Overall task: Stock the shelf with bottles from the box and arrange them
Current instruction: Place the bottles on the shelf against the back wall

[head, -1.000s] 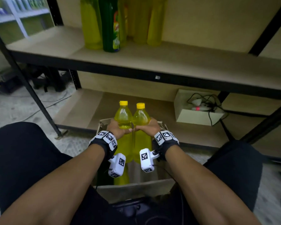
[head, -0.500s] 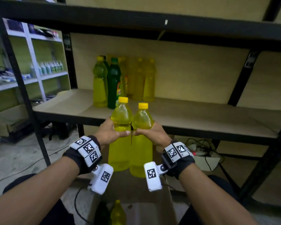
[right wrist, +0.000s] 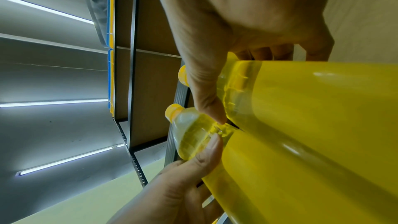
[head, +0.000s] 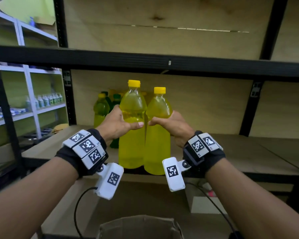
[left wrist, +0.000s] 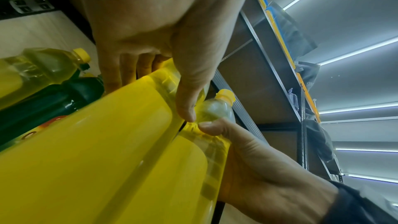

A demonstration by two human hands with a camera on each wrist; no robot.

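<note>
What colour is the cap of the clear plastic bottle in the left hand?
Yellow cap; the head view shows it best.

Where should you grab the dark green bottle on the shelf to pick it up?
Grab the green bottle around its straight middle, coming from the front. It stands upright, so fingers can wrap round it. A yellow bottle stands close on its left and more stand behind, so those sides are crowded. Both hands are busy now: the left hand and right hand each hold a bottle.
</note>
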